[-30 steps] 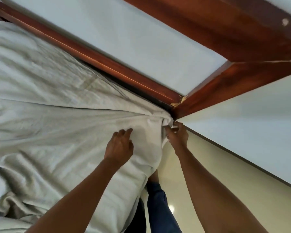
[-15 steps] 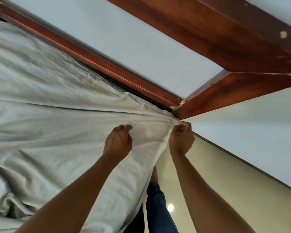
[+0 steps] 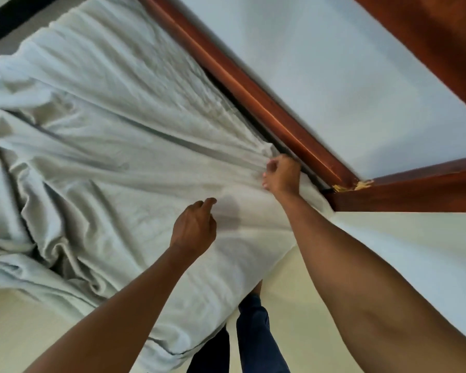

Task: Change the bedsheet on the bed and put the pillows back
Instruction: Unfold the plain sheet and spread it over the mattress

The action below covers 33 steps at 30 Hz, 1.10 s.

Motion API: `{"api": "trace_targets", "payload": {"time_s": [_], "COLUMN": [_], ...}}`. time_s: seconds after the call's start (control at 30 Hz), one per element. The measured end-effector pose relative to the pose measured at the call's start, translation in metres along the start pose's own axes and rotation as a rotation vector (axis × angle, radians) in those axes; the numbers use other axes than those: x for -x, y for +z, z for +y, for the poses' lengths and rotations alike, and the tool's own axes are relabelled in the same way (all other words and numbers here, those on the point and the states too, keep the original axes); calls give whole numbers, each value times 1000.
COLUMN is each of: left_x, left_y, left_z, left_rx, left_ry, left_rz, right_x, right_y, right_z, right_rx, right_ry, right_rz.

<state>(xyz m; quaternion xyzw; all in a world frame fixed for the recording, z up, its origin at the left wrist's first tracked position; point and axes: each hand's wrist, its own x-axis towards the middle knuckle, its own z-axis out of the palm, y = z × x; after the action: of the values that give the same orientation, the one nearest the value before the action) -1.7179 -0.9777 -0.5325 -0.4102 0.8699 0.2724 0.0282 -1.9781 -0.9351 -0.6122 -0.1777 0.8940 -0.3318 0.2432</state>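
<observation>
right hand (image 3: 281,175): bunching bedsheet (image 3: 119,130) in fist, beside bed frame (image 3: 242,90).
left hand (image 3: 194,228): hovering loosely curled, gripping nothing.

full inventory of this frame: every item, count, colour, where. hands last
bedsheet: 1, white, crumpled, fills left and centre, folds fanning from the right hand
wooden rails: 3, reddish-brown, one along the sheet's far edge, two at upper right
chipped joint: 1, pale splinters, where two rails meet
wall: 1, pale blue-white, behind the rails
floor: 1, cream, bottom
dark strip: 1, black, top left corner
trouser leg: 1, dark blue, bottom centre
left hand: 1, over the sheet, fingers loosely curled, holding nothing
right hand: 1, grips the bedsheet beside the rail
</observation>
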Motion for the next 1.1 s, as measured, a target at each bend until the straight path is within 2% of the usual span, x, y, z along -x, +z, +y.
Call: {"api": "trace_targets", "payload": {"time_s": [0.07, 0.13, 0.2, 0.3, 0.43, 0.57, 0.67, 0.73, 0.77, 0.83, 0.93, 1.0, 1.03, 1.1], "left_x": [13, 27, 48, 84, 144, 208, 254, 282, 293, 309, 340, 367, 381, 405], "left_y": [-6, -9, -11, -10, -13, -21, -27, -29, -32, -38, -42, -42, -41, -47], "left_z": [-18, -35, -51, -70, -96, -118, -138, -155, -163, -178, -202, -216, -224, -248], "left_rx": [15, 21, 32, 7, -55, -54, 13, 69, 122, 235, 540, 760, 834, 942], "left_ry": [-52, -94, -122, -131, -165, -372, -504, -574, -608, -701, -916, -983, -970, -936], "left_rz": [17, 29, 46, 72, 55, -178, -313, -325, -335, -482, -865, -1078, -1136, -1075], "right_x": [10, 38, 67, 108, 188, 270, 321, 354, 370, 402, 447, 473, 486, 514], "right_y": [-5, -8, -7, 5, 27, 52, 80, 106, 120, 153, 213, 249, 263, 283], "right_z": [-19, -44, -55, -48, -49, -56, -74, -94, -106, -131, -158, -164, -165, -159], "right_rx": [-75, -75, 10, 167, 389, 500, 484, 431, 409, 385, 446, 507, 551, 657], "right_ry": [3, -77, -185, -213, -460, -694, -798, -844, -867, -915, -906, -906, -909, -914], "right_rz": [134, 189, 121, -3, -327, -624, -745, -801, -833, -907, -1026, -1040, -1042, -1074]}}
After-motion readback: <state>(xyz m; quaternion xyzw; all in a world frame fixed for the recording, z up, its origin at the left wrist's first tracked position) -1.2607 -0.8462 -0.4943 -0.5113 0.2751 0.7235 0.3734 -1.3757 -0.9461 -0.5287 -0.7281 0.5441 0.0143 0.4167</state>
